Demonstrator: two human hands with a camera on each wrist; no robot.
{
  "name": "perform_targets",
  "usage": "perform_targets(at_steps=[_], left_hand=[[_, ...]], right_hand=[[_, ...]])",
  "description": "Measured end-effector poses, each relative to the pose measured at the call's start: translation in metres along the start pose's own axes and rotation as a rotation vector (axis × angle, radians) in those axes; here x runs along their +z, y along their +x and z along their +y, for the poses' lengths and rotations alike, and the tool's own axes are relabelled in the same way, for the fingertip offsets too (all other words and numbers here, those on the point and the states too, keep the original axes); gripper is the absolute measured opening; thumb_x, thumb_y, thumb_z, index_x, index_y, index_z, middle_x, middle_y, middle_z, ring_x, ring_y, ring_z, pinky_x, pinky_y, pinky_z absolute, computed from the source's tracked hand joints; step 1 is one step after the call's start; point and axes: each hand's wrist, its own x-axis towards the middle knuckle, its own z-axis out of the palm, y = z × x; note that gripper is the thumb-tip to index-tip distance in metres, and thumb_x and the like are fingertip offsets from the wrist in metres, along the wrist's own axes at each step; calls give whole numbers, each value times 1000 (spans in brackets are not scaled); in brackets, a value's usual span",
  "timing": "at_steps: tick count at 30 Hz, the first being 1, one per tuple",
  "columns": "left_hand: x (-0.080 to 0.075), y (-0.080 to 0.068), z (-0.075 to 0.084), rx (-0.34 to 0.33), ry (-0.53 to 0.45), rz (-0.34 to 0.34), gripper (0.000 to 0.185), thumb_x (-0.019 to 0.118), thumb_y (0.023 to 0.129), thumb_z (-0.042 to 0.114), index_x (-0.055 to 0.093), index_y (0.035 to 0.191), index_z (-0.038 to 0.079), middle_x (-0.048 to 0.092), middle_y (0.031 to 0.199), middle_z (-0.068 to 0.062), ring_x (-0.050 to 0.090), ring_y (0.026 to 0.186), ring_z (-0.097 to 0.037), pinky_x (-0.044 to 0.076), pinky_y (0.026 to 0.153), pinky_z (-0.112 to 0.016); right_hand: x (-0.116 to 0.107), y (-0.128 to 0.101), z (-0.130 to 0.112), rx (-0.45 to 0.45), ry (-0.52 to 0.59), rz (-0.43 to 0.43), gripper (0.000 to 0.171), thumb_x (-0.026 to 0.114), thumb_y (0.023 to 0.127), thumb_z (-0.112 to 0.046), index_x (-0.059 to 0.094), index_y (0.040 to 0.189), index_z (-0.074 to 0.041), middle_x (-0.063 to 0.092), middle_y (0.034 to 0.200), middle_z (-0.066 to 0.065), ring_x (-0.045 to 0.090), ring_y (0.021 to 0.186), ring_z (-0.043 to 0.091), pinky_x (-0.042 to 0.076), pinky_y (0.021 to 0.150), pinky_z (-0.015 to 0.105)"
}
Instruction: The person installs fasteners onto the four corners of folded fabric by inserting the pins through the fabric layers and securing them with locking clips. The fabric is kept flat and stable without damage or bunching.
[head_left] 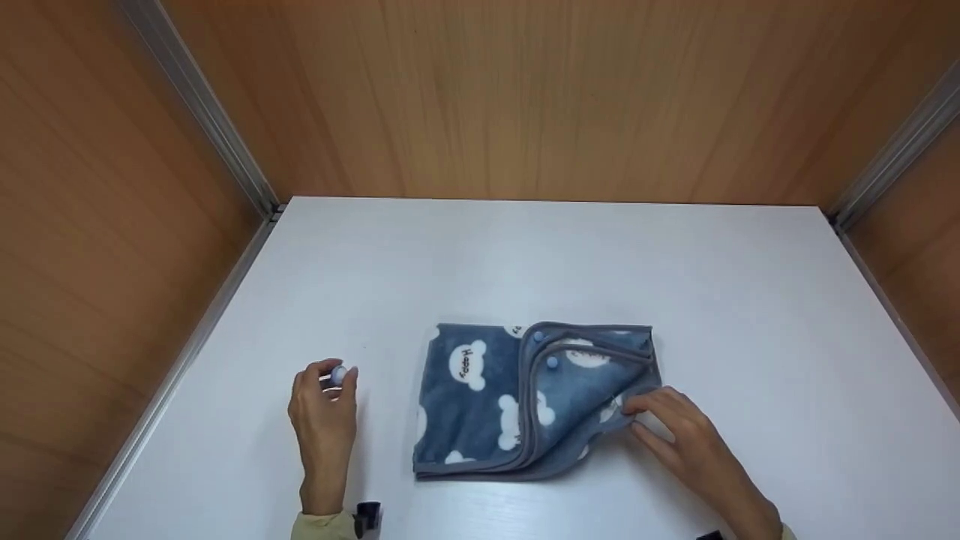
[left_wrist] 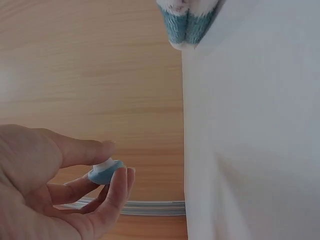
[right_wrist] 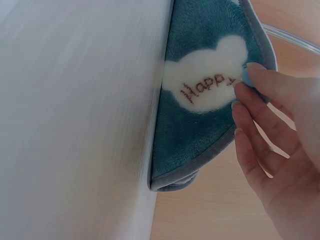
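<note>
A folded blue fleece blanket (head_left: pixel 472 420) with white bear heads and the word "Happy" lies in front of me, grey-trimmed. Its right part is folded over in layers, where two round blue buttons (head_left: pixel 552 362) sit near the trim. My right hand (head_left: pixel 690 442) pinches the blanket's right edge between thumb and fingers. A blue button (right_wrist: pixel 247 77) shows under that thumb at the trim. Left of the blanket and apart from it, my left hand (head_left: pixel 324 412) holds a small blue-and-white mushroom-shaped button (left_wrist: pixel 105 172) between thumb and fingertips.
The blanket and both hands are over a white table (head_left: pixel 480 255). A wooden panel (head_left: pixel 480 97) rises behind it, with further panels left and right joined by metal rails (head_left: pixel 210 112).
</note>
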Motion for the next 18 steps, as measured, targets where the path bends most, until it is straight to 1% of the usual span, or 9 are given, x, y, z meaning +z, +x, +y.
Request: perform_targets(at_steps=[2,5,8,11,13,18], left_hand=[[3,-1,3,20,-11,5,24,74,91,-3,66,111,-13,66,104,-27,70,88,-38,59,76,-44],[6,-3,7,33,-28,5,23,75,91,-2,67,110,-11,70,103,-26,71,88,-36,59,74,-38],[10,-4,13,43,-46,-8,23,76,91,0,67,111,-10,72,102,-25,71,88,-35,57,73,-34],[14,-7,18,50,-63,-23,23,76,91,1,68,111,-9,73,101,-24,71,87,-34,56,73,-32],[16,-9,22,53,-76,-34,24,77,91,2,68,110,-8,73,101,-23,71,88,-33,56,73,-32],[24,-15,30,62,-90,-53,24,79,91,6,69,109,-5,74,99,-20,71,87,-31,57,73,-38]], right_hand=[[0,0,0,-7,2,4,47,89,66,14,74,101,-13,69,102,-14,63,98,8,41,92,7],[0,1,1,-25,10,11,48,88,66,14,74,102,-14,70,102,-12,63,98,9,41,93,7],[0,1,1,-39,17,16,48,88,66,14,74,103,-14,71,101,-11,63,98,10,40,94,7],[0,1,1,-31,17,12,48,88,67,14,74,102,-14,70,101,-11,63,98,10,40,94,7],[0,1,0,-27,14,9,47,88,67,14,74,102,-14,70,101,-12,63,98,9,40,94,7],[0,1,1,-18,4,7,47,89,66,14,74,101,-13,70,102,-14,63,98,9,40,94,7]])
